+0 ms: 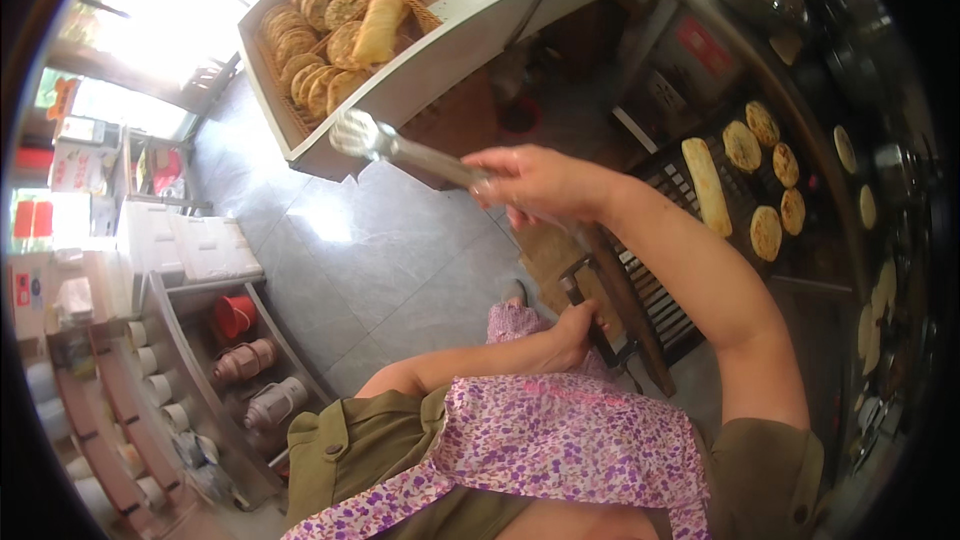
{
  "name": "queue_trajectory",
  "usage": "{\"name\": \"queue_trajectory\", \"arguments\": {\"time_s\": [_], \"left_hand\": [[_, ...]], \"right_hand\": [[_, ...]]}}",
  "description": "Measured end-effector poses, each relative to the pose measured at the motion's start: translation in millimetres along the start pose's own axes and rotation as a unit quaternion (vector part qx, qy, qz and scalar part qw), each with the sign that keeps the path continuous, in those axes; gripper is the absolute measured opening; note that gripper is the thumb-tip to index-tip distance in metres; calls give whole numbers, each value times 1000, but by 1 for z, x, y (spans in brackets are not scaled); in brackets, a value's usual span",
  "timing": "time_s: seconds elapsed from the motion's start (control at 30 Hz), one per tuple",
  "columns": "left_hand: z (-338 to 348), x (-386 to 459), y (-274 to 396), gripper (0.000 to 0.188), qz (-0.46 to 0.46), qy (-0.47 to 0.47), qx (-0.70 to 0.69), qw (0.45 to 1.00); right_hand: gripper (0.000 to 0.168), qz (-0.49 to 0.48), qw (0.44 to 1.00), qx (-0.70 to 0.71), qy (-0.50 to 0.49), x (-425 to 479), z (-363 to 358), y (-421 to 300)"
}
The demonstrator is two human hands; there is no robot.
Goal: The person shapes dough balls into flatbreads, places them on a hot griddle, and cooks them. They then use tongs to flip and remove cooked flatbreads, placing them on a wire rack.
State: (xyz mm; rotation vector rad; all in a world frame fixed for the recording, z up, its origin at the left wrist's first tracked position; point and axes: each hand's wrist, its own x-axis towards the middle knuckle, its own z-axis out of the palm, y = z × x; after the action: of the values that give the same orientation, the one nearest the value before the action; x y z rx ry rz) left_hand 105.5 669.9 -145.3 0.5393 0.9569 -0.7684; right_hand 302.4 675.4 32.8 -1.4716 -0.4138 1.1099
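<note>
My right hand point(536, 180) holds metal tongs point(431, 156) by the handle end. The slightly blurred head of the tongs points left, near the corner of the white counter, with no food visible in it. Lower down, my left hand point(577, 326) is wrapped around the dark bar handle point(601, 345) on the front of a pulled-out oven rack point(667, 307). On the slatted rack lie a long flatbread point(706, 187) and several round browned flatbreads point(766, 234), beyond my right forearm.
A white counter point(450, 64) carries wicker baskets point(431, 15) of baked flatbreads point(296, 34). More pale rounds point(868, 337) lie on the dark surface at right. At left stand a shelf unit point(202, 360) with a red bucket point(235, 315) and flasks point(276, 401), and white foam boxes point(214, 244).
</note>
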Motion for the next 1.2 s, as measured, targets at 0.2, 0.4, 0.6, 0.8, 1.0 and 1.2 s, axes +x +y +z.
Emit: {"name": "queue_trajectory", "arguments": {"time_s": [0.2, 0.4, 0.6, 0.8, 1.0, 1.2], "left_hand": [[8, -10, 11, 19, -72, 4, 16, 997], [18, -12, 11, 23, -85, 12, 38, 996], [16, -6, 3, 29, -127, 33, 27, 991], [19, -7, 1, 30, -111, 55, 10, 992], [25, -14, 1, 32, -81, 56, 31, 995], [24, -11, 0, 36, -63, 80, 34, 994]], "right_hand": [[58, 38, 990, 45, 126, -131, -20, 99], [64, 116, 791, -308, 516, -276, -22, 196], [65, 275, 683, -419, 531, -315, -60, 228], [64, 294, 687, -446, 493, -346, -69, 235], [65, 297, 682, -472, 473, -391, -87, 226], [68, 174, 756, -351, 524, -409, -86, 239]]}}
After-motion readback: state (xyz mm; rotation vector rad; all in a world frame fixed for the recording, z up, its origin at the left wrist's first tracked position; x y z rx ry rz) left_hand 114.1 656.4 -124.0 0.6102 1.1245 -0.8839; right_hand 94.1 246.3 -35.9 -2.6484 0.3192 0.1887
